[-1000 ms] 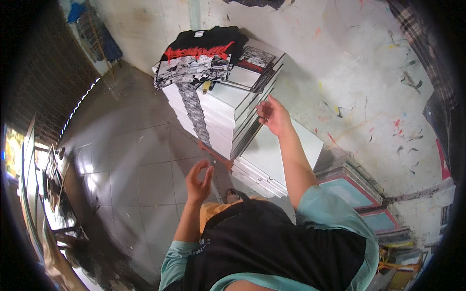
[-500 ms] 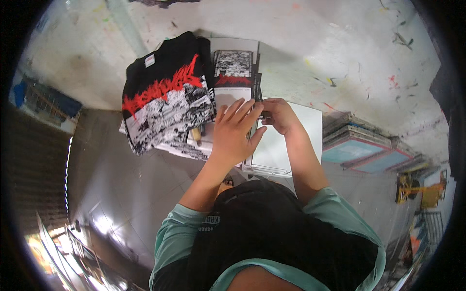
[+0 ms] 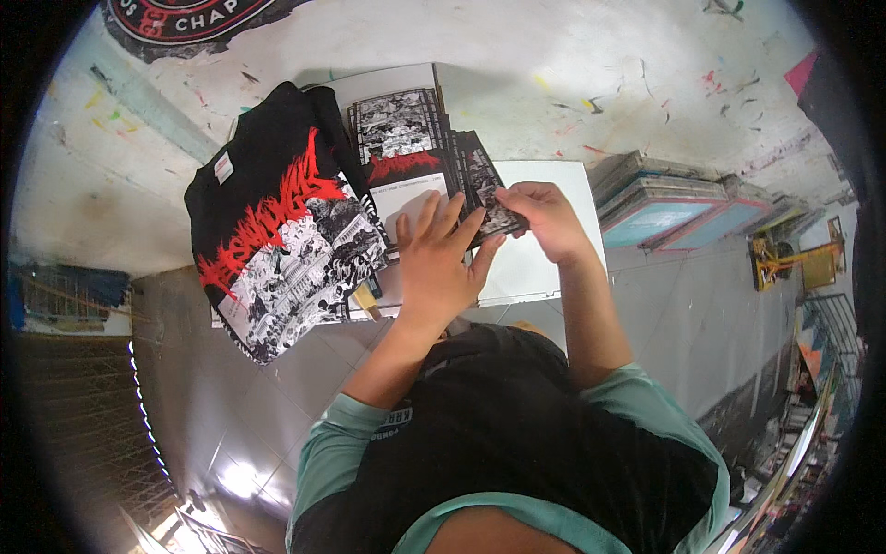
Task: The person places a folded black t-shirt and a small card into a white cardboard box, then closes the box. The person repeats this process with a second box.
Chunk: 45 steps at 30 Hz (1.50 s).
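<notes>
Printed sheets [image 3: 402, 129] with black-and-white artwork and red lettering lie on a white board. My left hand [image 3: 438, 254] rests flat over the lower part of these sheets, fingers spread. To its right, my right hand [image 3: 552, 226] pinches the edge of a dark printed sheet [image 3: 482, 175] between thumb and fingers. That sheet slants out from the right side of the others, its lower left part near my left fingertips. At the left lies a folded black T-shirt [image 3: 286, 240] with a red and white print.
The white board [image 3: 544, 258] extends right of the sheets. A tan-handled tool [image 3: 366, 301] lies partly under the shirt's edge. Framed screens [image 3: 674, 208] are stacked at the right. A paint-marked wall [image 3: 517, 55] stands behind, and grey floor tiles [image 3: 683, 323] lie below.
My right hand has swung the dark sheet outward to the right, so its printed face now shows. My left hand stays spread on the sheets. The whole view has shifted.
</notes>
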Available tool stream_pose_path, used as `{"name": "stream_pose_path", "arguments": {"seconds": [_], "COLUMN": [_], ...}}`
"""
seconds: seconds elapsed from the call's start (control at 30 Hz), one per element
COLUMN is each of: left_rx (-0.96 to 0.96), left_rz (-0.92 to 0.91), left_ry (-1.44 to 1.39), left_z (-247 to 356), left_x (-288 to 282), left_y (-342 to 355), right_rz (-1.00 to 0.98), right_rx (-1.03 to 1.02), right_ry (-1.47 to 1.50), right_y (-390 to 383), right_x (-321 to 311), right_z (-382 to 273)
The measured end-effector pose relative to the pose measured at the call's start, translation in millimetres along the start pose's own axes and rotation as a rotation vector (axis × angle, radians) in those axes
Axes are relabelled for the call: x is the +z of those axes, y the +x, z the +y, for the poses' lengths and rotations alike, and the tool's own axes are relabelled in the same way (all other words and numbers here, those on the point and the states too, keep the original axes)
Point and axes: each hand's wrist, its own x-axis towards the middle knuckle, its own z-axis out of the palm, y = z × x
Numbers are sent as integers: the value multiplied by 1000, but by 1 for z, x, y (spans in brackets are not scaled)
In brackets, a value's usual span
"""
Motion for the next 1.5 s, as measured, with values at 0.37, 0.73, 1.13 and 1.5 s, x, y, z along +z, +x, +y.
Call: {"name": "stream_pose_path", "arguments": {"seconds": [0.37,0.73,1.13,1.5], "left_rx": [27,282,-152,562], "left_rz": [-45,270,-726,-834], "left_ry": [-11,-182,-1547,-1231], "left_z": [1,18,274,489], "left_x": [-10,-14,108,182], "left_y": [5,-1,-88,-217], "right_rz": [235,527,841,1649], "right_rx": [55,-173,-258,101], "right_ry": [-170,144,135,-1256], "right_y": [-55,-174,-417,-592], "right_x": [-26,-69,-146,-202], "right_z": [-8,15,65,94]}}
